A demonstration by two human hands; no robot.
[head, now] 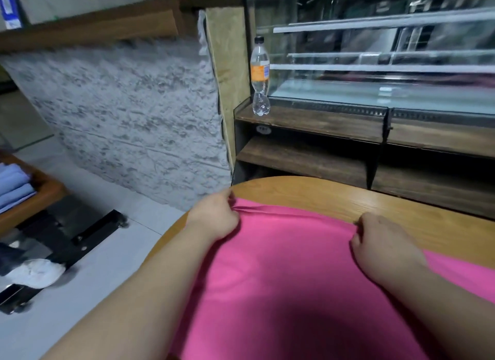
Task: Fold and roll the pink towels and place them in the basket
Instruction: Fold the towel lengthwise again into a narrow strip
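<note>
A pink towel (pixel 294 274) lay spread flat over the wooden bench (pixel 348 199), covering most of its near part. The left hand (pixel 214 216) pinched the towel's far left corner, where the cloth bunched into a small ridge. The right hand (pixel 383 242) gripped the towel's far edge, fingers curled into the cloth. Beyond the towel, a clear bottle (pixel 260 75) with an orange label stood upright on a dark shelf (pixel 308 124). Far left of the towel, folded blue cloths (pixel 13 183) sat in a wooden tray (pixel 45 191).

Forearms (pixel 150 274), left hand (pixel 214 216) and right hand (pixel 380 242) are all bare
</note>
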